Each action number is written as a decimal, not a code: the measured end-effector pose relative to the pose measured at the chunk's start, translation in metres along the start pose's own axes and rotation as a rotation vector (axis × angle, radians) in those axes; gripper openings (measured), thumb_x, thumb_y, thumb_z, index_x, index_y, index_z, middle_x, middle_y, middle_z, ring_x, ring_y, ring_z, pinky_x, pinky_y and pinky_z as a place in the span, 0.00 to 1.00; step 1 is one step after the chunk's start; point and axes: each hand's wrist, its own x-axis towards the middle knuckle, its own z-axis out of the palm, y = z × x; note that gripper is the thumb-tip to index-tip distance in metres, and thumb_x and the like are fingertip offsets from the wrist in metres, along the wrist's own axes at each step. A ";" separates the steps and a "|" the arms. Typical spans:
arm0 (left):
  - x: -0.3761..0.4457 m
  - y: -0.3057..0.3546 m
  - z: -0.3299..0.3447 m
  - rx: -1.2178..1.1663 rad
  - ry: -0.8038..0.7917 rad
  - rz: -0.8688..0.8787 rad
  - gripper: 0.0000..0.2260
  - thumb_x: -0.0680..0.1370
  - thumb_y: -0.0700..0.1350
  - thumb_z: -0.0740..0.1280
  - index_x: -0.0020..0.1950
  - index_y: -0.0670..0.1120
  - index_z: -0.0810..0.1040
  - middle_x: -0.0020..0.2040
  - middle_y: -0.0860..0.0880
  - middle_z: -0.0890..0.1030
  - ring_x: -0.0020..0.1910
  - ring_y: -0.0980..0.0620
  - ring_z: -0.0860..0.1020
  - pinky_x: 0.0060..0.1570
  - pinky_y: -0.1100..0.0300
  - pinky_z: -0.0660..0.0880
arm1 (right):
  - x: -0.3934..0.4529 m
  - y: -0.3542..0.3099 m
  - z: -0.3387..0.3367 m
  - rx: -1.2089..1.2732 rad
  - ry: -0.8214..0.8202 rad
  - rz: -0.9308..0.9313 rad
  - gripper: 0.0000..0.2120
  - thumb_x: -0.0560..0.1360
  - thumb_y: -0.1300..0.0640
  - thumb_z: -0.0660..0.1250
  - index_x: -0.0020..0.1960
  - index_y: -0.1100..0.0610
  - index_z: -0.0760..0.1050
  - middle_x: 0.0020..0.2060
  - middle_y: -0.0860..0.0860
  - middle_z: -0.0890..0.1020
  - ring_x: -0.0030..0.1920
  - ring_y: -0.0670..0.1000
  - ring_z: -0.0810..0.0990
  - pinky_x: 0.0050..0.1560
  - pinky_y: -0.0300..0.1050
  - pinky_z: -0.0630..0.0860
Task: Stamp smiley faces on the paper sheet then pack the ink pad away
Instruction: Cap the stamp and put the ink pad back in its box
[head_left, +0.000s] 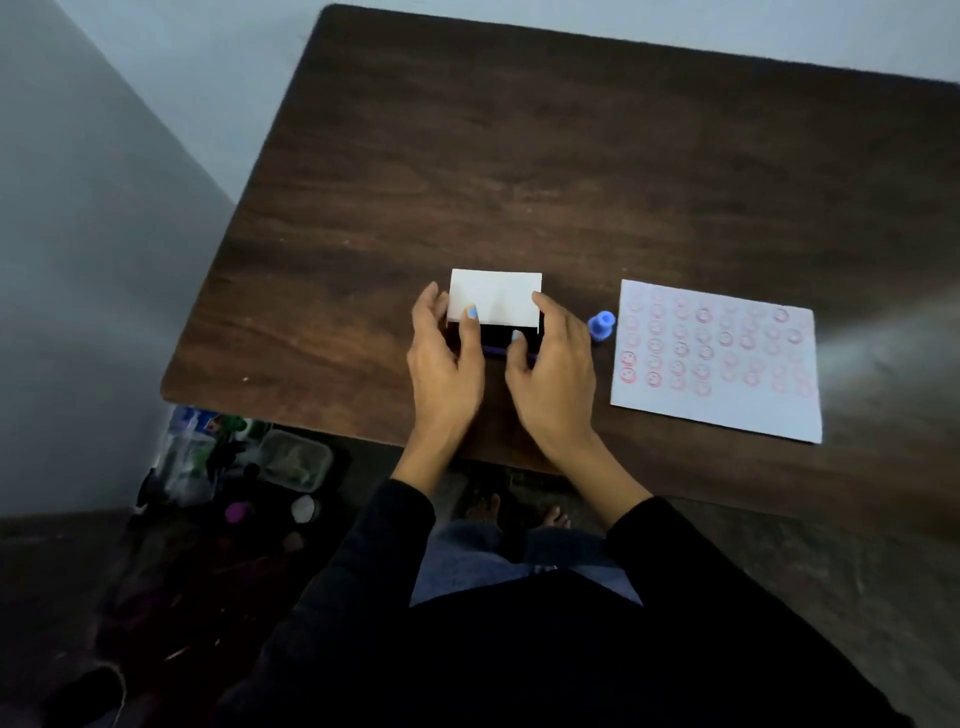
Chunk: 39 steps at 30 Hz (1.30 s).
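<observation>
sheet (719, 364) is stamped; both your hands, left (445, 358) and right (551, 364), pinch the box (494, 297) near the table's (519, 171) front edge; next slide the pad fully in

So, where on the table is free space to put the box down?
The far half of the table is bare, as is the left part beside the left hand. It is crowded between the white box, the blue stamp and the paper sheet.

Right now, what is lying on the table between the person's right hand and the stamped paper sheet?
In the head view, only the blue stamp lies between the right hand and the paper sheet, close beside the hand.
</observation>
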 end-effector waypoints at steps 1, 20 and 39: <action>0.001 -0.001 0.005 0.024 -0.018 0.024 0.22 0.79 0.47 0.61 0.72 0.44 0.61 0.67 0.45 0.75 0.65 0.52 0.73 0.62 0.64 0.68 | 0.000 0.005 -0.004 0.014 0.014 0.042 0.20 0.75 0.60 0.63 0.66 0.58 0.67 0.61 0.56 0.76 0.63 0.55 0.71 0.60 0.52 0.74; 0.005 -0.017 0.014 0.077 0.066 -0.012 0.27 0.74 0.37 0.67 0.72 0.40 0.63 0.54 0.44 0.84 0.52 0.60 0.76 0.47 0.86 0.62 | -0.011 0.026 -0.001 0.145 0.052 0.205 0.19 0.72 0.62 0.65 0.62 0.61 0.71 0.57 0.58 0.78 0.58 0.56 0.76 0.60 0.56 0.74; 0.014 -0.020 0.013 0.041 -0.027 -0.053 0.19 0.71 0.34 0.70 0.62 0.41 0.74 0.55 0.42 0.82 0.52 0.53 0.81 0.53 0.62 0.78 | -0.009 0.034 -0.004 0.068 -0.009 0.118 0.16 0.72 0.64 0.69 0.59 0.65 0.75 0.59 0.60 0.78 0.59 0.57 0.77 0.62 0.55 0.74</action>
